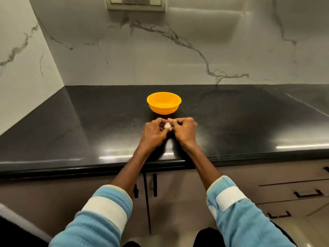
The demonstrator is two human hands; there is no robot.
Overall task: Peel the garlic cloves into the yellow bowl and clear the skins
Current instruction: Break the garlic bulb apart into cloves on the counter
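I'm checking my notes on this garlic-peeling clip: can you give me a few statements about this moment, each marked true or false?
1. The left hand and the right hand both pinch one garlic clove between them. True.
2. The yellow bowl stands nearer the person than the hands. False: it stands beyond the hands, toward the wall.
3. The hands work above the black countertop. True.
4. The yellow bowl is heaped with peeled cloves. False: no cloves show in it.
5. A switch panel sits on the wall above the black countertop. True.
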